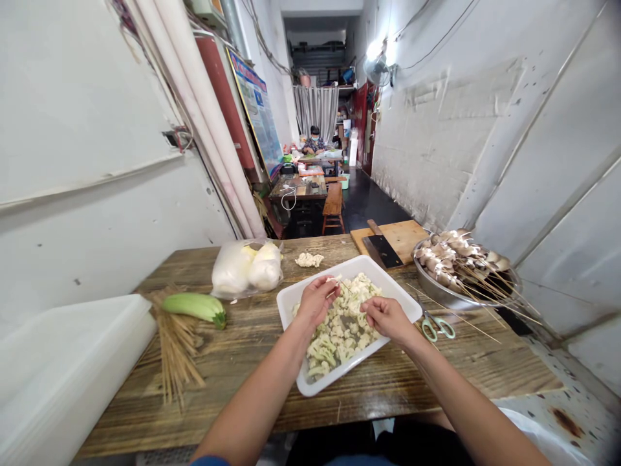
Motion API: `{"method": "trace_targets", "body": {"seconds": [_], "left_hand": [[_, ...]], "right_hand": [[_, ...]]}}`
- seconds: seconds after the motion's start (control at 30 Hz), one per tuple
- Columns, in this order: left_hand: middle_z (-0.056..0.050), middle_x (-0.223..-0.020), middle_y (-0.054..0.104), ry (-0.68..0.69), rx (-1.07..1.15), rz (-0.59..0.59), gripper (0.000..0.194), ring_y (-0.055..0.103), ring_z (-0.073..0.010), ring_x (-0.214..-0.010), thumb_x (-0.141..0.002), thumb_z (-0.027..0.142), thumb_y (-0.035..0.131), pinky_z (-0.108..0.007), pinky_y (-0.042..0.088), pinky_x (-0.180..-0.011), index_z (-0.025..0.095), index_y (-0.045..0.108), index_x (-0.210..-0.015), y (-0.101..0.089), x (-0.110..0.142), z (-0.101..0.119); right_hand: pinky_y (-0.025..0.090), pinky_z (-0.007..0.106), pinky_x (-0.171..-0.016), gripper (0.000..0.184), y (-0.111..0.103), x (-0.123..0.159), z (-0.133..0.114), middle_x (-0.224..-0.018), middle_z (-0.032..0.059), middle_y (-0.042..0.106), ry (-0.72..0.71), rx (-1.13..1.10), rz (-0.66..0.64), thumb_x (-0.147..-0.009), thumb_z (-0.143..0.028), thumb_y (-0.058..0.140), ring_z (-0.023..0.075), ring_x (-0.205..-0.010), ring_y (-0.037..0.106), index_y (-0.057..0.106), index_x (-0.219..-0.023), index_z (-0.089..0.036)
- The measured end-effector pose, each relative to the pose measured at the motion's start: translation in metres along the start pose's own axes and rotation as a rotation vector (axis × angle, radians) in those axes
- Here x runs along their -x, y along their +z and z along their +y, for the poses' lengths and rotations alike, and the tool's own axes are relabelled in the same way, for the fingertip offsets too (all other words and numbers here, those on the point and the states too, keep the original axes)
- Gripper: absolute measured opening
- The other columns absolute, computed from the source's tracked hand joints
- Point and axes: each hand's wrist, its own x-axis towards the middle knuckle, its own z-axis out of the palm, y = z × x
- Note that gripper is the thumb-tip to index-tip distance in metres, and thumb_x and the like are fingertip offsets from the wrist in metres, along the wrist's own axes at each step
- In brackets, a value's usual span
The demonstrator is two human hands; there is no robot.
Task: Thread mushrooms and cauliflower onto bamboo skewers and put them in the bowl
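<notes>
A white plastic tray (310,387) full of cauliflower florets (347,323) sits in front of me on the wooden table. Over its left half is my left hand (316,301), closed, with a small cauliflower piece (334,279) between thumb and fingers. My right hand (388,317) hovers at the tray's right side, its fingertips pinched together above the florets. Whatever is in that pinch is too small to make out. Right of the tray lie green-handled scissors (437,327) and a few loose thin skewers (468,318).
Bamboo skewers (177,353) and a zucchini (196,306) lie left, near stacked white trays (72,369). Behind stand a bagged cauliflower (247,266), a cleaver (383,251) on a cutting board (407,239), and a metal bowl (444,294) of skewered mushrooms (458,255). A person (314,141) sits farther back.
</notes>
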Motion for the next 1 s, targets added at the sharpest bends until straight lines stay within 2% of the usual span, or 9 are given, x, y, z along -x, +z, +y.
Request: {"method": "trace_targets", "body": {"seconds": [0.17,0.4,1.0], "left_hand": [[0.000,-0.071,0.062,0.096,-0.053,-0.017,0.030,0.060,-0.0100,-0.070,-0.055,0.020,0.077,-0.029,0.047,-0.080,0.013,0.058,-0.078,0.003,0.000,-0.005],[-0.001,-0.070,0.063,0.228,-0.228,0.034,0.031,0.060,-0.0117,-0.069,-0.058,0.025,0.073,-0.028,0.045,-0.074,0.015,0.058,-0.083,0.002,-0.002,-0.009],[-0.002,-0.073,0.063,0.331,-0.374,0.043,0.026,0.058,-0.0123,-0.070,-0.061,0.026,0.069,-0.025,0.043,-0.070,0.015,0.058,-0.082,-0.001,-0.004,-0.011]], "right_hand": [[0.018,0.019,-0.034,0.024,0.001,0.000,-0.001,-0.040,-0.0056,0.050,-0.007,-0.002,0.000,-0.070,-0.039,0.060,0.0051,-0.032,0.028,0.057,-0.060,-0.017],[0.017,0.019,-0.034,0.022,0.001,-0.001,0.001,-0.040,-0.0061,0.050,0.004,-0.015,-0.005,-0.070,-0.038,0.059,0.0052,-0.031,0.026,0.058,-0.062,-0.018],[0.016,0.018,-0.033,0.021,0.000,-0.002,0.001,-0.041,-0.0063,0.049,0.027,-0.016,-0.030,-0.071,-0.037,0.058,0.0041,-0.031,0.025,0.057,-0.065,-0.016]]}}
